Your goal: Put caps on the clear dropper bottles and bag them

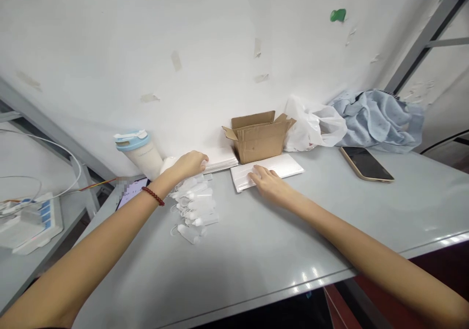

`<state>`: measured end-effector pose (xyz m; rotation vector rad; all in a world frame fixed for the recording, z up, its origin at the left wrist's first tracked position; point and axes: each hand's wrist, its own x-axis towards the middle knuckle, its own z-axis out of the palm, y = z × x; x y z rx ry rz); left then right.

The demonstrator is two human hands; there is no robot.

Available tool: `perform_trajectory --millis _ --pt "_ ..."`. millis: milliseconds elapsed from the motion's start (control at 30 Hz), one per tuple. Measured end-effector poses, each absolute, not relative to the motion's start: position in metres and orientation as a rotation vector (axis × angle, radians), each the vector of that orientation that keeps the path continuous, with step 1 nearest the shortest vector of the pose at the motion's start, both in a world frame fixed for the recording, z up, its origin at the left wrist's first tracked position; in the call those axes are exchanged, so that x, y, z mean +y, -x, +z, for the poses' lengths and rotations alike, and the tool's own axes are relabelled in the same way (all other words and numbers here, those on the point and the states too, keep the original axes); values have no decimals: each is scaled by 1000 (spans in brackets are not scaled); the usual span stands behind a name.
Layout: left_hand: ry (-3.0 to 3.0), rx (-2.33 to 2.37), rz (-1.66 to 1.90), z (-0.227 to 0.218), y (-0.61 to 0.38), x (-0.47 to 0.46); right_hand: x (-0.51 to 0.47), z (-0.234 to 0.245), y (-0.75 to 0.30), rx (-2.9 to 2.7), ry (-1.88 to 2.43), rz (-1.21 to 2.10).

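Note:
My left hand is at the left end of a low stack of white flat sheets or packets. Its fingers curl inward, and whatever lies under them is hidden. My right hand rests with slightly bent, spread fingers on a second pile of white flat packets, which look plastic-covered. Below my left hand lies a heap of small clear plastic pieces with white caps and thin loops, perhaps little bottles or tubes.
An open cardboard box stands behind the packets. Beside it are a white plastic bag and light blue cloth. One phone lies right, another screen left, near a blue-lidded cup. A power strip sits far left.

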<state>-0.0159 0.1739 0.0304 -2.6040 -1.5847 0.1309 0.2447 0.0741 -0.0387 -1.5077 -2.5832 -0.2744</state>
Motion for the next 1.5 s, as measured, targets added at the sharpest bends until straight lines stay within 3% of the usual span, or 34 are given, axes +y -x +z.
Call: perform_trajectory --millis 400,633,833,1067,1333,1500 --pt "2395 -1529 5 60 20 131 52 -29 -229 -2346 1051 -477" --pt "2376 -847 -464 42 -9 57 24 -16 -206 -2141 975 -811" --pt "2404 -537 -599 9 -5 40 31 -18 -212 -2156 994 -899" --pt "2333 -982 -949 11 32 56 44 -22 -225 -2149 1040 -730" --pt "2574 -2497 -2020 29 42 43 44 -23 -224 -2126 918 -642" --pt "2634 -2456 -2240 27 32 33 37 -24 -220 -2298 898 -500"
